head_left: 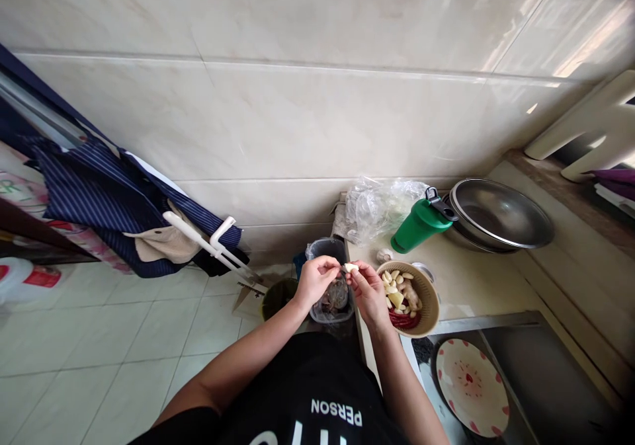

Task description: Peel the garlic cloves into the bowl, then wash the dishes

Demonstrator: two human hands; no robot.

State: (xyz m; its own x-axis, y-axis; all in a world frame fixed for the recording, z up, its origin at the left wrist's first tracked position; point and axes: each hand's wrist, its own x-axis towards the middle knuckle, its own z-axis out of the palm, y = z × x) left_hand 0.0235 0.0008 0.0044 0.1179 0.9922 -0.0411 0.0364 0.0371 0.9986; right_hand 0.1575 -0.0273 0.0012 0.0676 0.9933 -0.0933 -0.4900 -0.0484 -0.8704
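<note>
A pale peeled garlic clove (351, 268) is pinched between the thumb and fingers of my right hand (370, 291). My left hand (317, 280) is closed in a pinch right at the clove's left end; what lies between its fingertips is too small to make out. Both hands are above the edge of a lined waste bin (329, 246) with dark scraps in it. Just right of my right hand stands a tan plastic basket (430, 303) holding several peeled garlic cloves (391, 278), ginger (411, 294) and dried red chillies (404, 319). A garlic bulb (384, 255) lies behind the basket.
On the counter (466, 293) are a crumpled clear plastic bag (381, 203), a green shaker bottle (421, 223) and a metal bowl (501, 213). A patterned plate (471, 385) rests at the sink, lower right. Striped cloth (99, 194) and a white frame (198, 237) are at left.
</note>
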